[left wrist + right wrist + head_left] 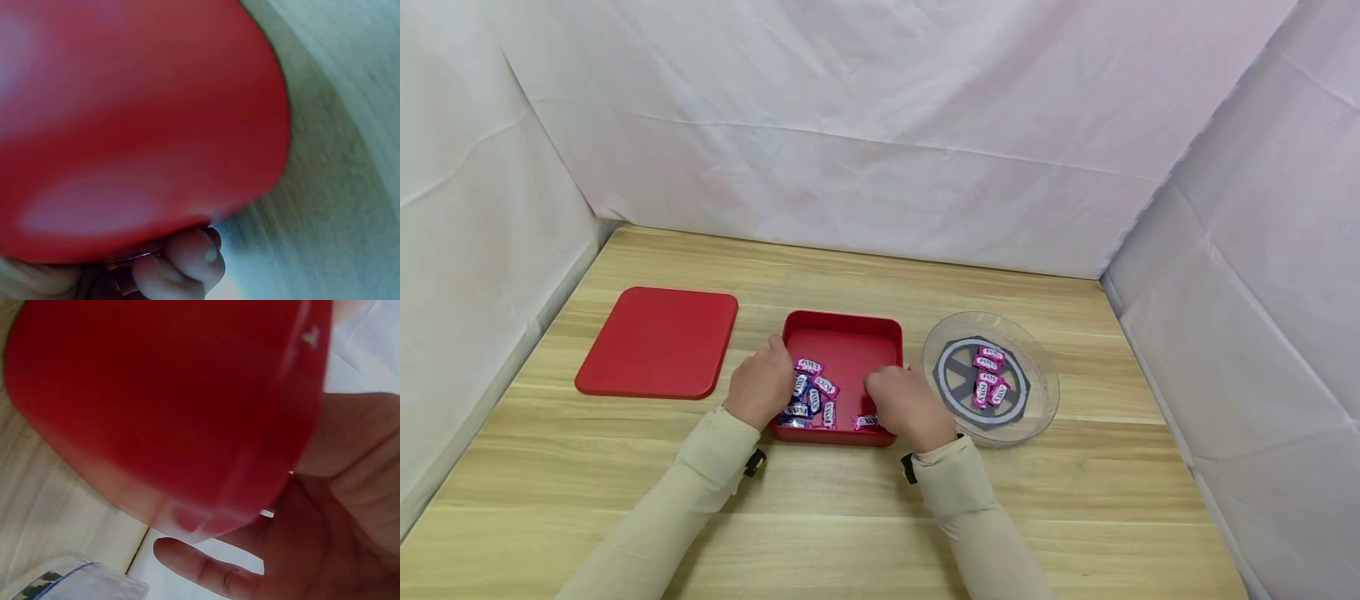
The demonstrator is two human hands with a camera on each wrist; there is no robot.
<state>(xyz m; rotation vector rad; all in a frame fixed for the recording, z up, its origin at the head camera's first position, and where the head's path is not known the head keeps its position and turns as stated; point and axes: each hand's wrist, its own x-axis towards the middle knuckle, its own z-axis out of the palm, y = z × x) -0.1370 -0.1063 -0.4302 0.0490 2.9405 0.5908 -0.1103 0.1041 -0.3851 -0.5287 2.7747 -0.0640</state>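
A square red box [842, 346] sits on the table between both hands. Several wrapped candies [814, 402], some blue and some pink, lie in its left and front part, and a pink candy [865, 422] is by the right hand. My left hand [762, 385] grips the box's left wall; in the left wrist view its curled fingers [181, 265] show along the red edge. On the opposite side my right hand [910, 404] holds the right wall, thumb over the rim. In the right wrist view, one finger [203, 569] reaches out beside the red wall.
To the left, a flat red lid [658, 342] lies on the wooden table [820, 533]. A round clear dish [1045, 383] stands close to the right of the box, with several pink candies [989, 379] in it. White cloth [880, 125] hangs behind and at both sides.
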